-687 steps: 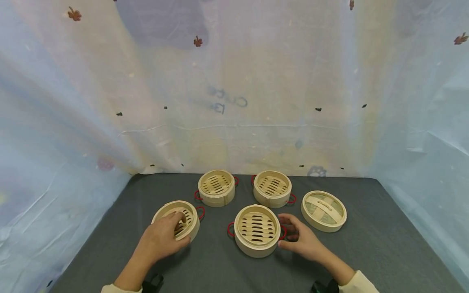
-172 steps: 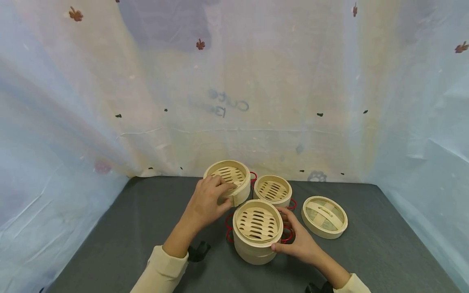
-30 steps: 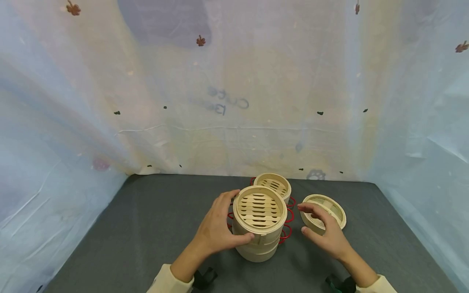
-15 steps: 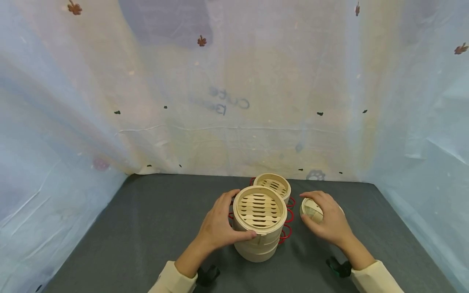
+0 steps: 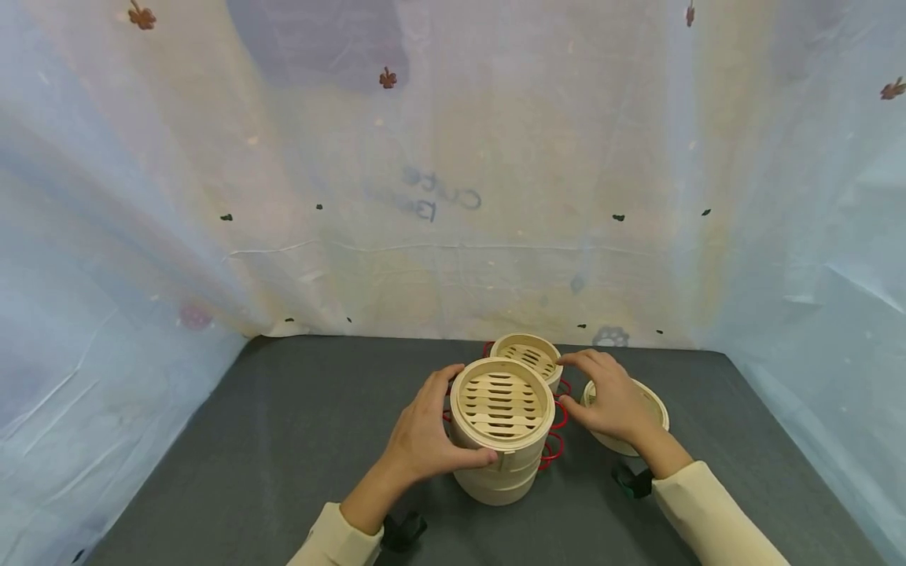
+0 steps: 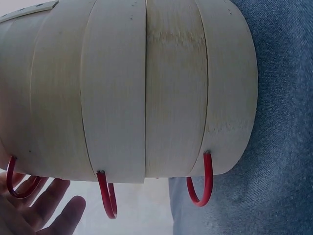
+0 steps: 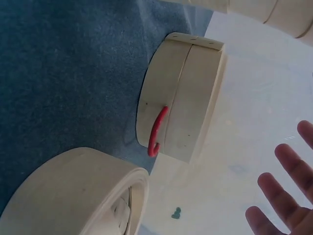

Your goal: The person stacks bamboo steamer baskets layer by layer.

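Observation:
A tall stack of bamboo steamer baskets (image 5: 499, 464) with red side handles stands front centre, the slatted floor of its top tier facing up. My left hand (image 5: 425, 440) grips that top tier from the left, thumb on the near side and fingers round the far side. Red handles (image 6: 107, 196) hang off the stack's side in the left wrist view. Behind the stack sits a single bamboo steamer basket (image 5: 527, 354). Beside it my right hand (image 5: 612, 397) is spread, fingers apart from the basket wall (image 7: 181, 93) in the right wrist view, nothing held.
A round bamboo lid (image 5: 654, 405) lies on the dark table at right, partly covered by my right hand and wrist. The grey tabletop (image 5: 318, 409) ends at a pale plastic curtain (image 5: 453, 259) behind.
Earlier separate baskets now form one stack; the back-left one was added last. Over the last second my right hand passes from the lid leftward and away toward the single basket. My left hand stays.

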The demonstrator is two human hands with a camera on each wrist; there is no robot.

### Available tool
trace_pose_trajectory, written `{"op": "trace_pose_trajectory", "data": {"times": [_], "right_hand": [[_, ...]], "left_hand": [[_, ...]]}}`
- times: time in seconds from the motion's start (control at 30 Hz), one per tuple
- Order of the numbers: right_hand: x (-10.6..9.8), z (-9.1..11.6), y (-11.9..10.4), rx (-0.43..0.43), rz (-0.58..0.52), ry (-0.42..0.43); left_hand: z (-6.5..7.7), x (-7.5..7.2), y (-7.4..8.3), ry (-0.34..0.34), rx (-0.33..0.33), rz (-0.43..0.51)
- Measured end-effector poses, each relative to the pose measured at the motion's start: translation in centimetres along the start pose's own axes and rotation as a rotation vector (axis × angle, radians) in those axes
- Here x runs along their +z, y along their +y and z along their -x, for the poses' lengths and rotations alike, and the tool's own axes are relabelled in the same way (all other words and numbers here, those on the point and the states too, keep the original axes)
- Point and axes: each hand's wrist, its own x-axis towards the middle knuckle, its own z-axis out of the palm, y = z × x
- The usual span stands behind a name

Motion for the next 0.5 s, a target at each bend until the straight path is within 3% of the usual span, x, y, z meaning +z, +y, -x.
{"op": "trace_pose_trajectory", "data": {"times": [0.23,0.5], "right_hand": [[1.2,-1.1,0.7,0.059,-0.023,-0.101],[2.8,-2.5,1.0,0.040,-0.105,-0.160]], "left_hand": [[-0.1,0.1,-0.1,-0.025,0.003,0.056],[-0.1,0.0,-0.1,-0.034,-0.022,0.061]]}}
